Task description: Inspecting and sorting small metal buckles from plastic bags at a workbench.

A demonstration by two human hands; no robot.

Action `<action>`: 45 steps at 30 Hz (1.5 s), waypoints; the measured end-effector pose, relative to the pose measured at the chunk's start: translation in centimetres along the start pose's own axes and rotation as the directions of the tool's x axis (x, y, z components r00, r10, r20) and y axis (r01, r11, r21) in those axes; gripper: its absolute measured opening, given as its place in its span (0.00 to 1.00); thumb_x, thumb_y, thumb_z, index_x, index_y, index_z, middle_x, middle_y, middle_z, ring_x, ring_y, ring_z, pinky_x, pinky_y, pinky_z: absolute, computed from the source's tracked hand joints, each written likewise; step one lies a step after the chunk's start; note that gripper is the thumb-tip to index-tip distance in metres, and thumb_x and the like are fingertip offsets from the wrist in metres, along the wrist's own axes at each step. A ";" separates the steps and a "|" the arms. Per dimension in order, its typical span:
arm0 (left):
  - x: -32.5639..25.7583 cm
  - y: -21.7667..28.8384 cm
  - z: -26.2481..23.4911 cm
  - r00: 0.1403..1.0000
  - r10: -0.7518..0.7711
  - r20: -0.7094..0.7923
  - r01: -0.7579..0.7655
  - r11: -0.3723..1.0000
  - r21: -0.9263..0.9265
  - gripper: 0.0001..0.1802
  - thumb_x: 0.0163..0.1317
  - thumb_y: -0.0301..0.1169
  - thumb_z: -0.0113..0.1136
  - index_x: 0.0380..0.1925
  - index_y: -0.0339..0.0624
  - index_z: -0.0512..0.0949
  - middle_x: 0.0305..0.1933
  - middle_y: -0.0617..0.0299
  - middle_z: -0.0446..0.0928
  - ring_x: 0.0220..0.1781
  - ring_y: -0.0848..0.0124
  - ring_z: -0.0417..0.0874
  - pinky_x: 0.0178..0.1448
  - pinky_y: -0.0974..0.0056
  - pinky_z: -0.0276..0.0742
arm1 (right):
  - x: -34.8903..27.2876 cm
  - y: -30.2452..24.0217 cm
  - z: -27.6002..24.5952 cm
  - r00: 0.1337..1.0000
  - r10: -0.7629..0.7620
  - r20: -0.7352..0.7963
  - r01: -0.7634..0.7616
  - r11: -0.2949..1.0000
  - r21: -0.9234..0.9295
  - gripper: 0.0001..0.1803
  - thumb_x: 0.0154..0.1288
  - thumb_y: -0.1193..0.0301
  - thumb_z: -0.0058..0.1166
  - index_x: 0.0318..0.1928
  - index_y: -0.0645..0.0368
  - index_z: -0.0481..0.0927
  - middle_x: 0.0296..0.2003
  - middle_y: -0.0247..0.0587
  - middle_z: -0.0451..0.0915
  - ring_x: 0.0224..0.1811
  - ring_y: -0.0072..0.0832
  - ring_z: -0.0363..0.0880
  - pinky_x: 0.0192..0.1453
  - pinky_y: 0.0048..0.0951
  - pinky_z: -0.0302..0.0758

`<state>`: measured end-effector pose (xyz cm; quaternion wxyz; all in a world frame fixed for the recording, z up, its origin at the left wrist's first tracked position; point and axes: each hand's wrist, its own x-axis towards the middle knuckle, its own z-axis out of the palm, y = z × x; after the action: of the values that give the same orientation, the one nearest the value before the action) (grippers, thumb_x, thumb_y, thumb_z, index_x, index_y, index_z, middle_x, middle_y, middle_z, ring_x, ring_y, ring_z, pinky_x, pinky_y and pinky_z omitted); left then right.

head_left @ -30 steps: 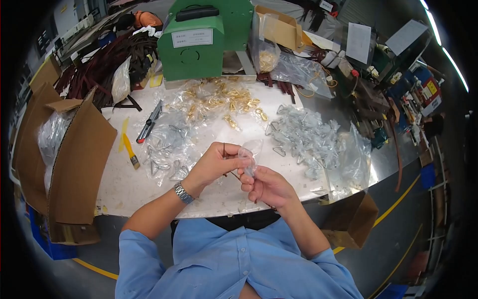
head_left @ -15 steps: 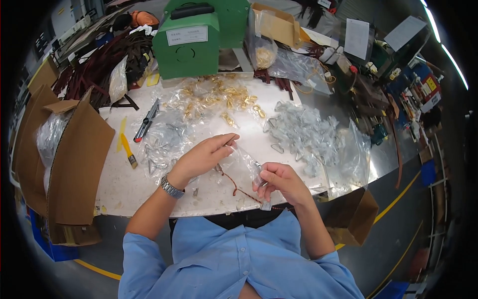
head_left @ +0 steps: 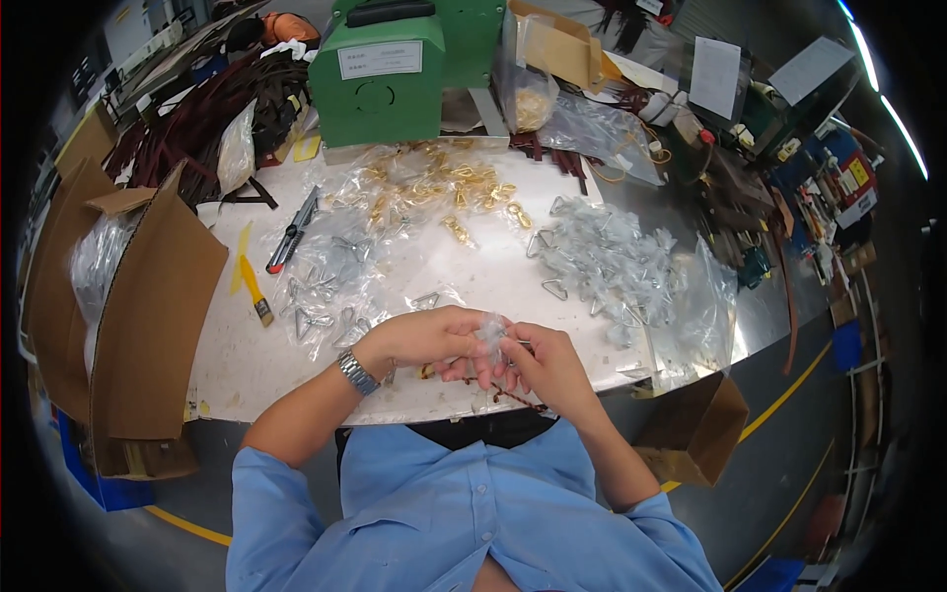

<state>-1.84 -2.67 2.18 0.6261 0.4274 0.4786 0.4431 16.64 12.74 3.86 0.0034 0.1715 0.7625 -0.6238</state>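
Note:
Close together above the table's near edge, my left hand [head_left: 439, 337] and my right hand [head_left: 547, 367] both grip one small clear plastic bag [head_left: 491, 333]. The bag is bunched up between the thumbs and fingers; a bit of metal shows at the right fingertips, but its shape is mostly hidden. A reddish-brown cord [head_left: 505, 393] lies below the hands, partly covered by them. Beyond my left hand lies a triangular metal ring [head_left: 426, 300]. Further left spread clear bags with silver triangular rings [head_left: 330, 281]; to the right is a heap of plastic-wrapped rings [head_left: 617, 271].
Bagged gold-coloured clasps [head_left: 459, 183] lie before a green machine [head_left: 380, 94]. A utility knife [head_left: 293, 232] and a yellow-handled brush [head_left: 254, 291] are at left, beside an open cardboard box [head_left: 148, 326]. Another cardboard box [head_left: 695, 429] stands below the table's right edge.
My left hand has come down and right to meet my right hand. The plastic bag, stretched between them before, is now bunched up. A triangular ring beyond my left hand has come into sight.

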 end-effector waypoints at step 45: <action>-6.8 6.2 -2.4 0.723 0.281 -0.631 -0.277 0.955 0.108 0.13 0.80 0.32 0.54 0.50 0.36 0.84 0.28 0.66 0.83 0.18 0.85 0.70 0.21 0.76 0.60 | 9.4 -1.1 3.2 0.921 -0.254 0.295 0.379 0.406 -0.831 0.23 0.61 0.62 0.74 0.49 0.62 0.79 0.49 0.49 0.79 0.48 0.45 0.84 0.51 0.44 0.82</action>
<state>-6.11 -7.43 9.18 0.3505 0.3197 0.5943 0.6494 6.84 11.95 2.10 0.0188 -0.0407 0.9887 -0.1434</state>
